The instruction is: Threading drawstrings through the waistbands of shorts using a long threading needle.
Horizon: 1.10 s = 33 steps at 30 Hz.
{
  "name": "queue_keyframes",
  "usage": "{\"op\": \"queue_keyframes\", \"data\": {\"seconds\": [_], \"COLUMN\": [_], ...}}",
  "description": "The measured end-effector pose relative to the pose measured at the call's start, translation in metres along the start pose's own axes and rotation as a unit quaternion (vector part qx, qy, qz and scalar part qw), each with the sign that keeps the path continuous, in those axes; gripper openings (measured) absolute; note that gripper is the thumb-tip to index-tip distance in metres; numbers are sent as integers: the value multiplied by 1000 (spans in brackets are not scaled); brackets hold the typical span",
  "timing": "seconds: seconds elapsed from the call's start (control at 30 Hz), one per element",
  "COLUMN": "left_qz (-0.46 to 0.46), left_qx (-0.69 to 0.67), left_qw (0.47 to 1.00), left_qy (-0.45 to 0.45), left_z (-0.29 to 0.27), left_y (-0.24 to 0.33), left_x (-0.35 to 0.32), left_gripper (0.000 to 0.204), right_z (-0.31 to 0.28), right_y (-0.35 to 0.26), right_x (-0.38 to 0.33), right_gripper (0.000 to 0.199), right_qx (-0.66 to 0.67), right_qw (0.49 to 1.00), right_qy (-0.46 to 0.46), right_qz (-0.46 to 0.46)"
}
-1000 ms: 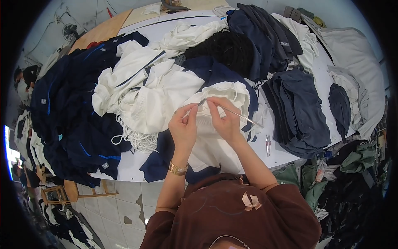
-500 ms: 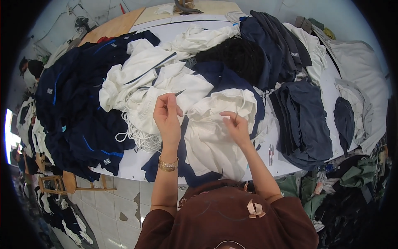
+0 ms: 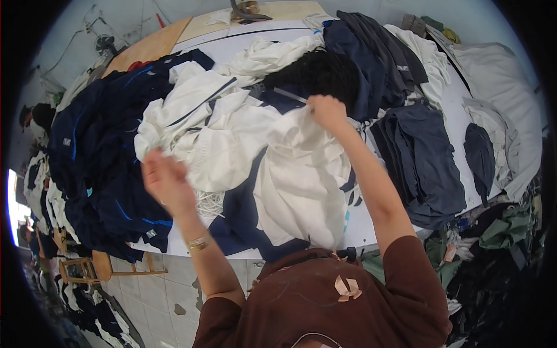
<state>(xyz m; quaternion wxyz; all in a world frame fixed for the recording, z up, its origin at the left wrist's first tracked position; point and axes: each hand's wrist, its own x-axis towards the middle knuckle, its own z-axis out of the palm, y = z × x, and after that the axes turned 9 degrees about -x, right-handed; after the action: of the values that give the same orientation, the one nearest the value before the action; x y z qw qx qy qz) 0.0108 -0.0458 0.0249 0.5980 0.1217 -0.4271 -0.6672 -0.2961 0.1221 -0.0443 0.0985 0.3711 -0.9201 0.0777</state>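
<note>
My right hand (image 3: 329,113) is closed at the upper edge of a white garment (image 3: 299,185), whose cloth hangs in folds toward me. A thin grey, strip-like thing (image 3: 289,95) juts left from its fingertips; I cannot make out its kind. My left hand (image 3: 167,181) is raised between the navy garment pile (image 3: 98,151) and a heap of white garments (image 3: 214,153), its fingers smeared by motion. A bundle of white cord (image 3: 210,204) shows beside it. Navy cloth (image 3: 238,217) lies beneath the white garment.
A bundle of black cords (image 3: 316,75) lies beyond the right hand. Dark grey garments (image 3: 420,165) are stacked on the white table (image 3: 371,227) at right, with more dark clothes (image 3: 377,58) behind. A wooden stool (image 3: 104,267) stands on the floor at left.
My right hand has moved up and away, drawing up the white garment's edge. My left hand, earlier pinching a dark pointed thing near the middle, has swung left and down.
</note>
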Motion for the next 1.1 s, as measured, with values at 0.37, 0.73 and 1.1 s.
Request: {"op": "queue_keyframes", "data": {"seconds": [0.37,0.73,1.1], "left_qz": [-50,-375,206], "left_qx": [272,89,682], "left_qw": [929,757,390], "left_qy": [-245,-528,-584], "left_z": [52,169,130], "left_y": [-50,-177,-254], "left_x": [-9,-56,-56], "left_gripper": [14,21,11], "right_z": [-21,72,76], "right_y": [2,31,72], "right_x": [-35,-204,-155], "right_gripper": [21,38,35], "right_qx": [435,396,528], "right_qw": [899,894,819], "right_qy": [47,-147,-15], "right_qz": [-20,150,223]}}
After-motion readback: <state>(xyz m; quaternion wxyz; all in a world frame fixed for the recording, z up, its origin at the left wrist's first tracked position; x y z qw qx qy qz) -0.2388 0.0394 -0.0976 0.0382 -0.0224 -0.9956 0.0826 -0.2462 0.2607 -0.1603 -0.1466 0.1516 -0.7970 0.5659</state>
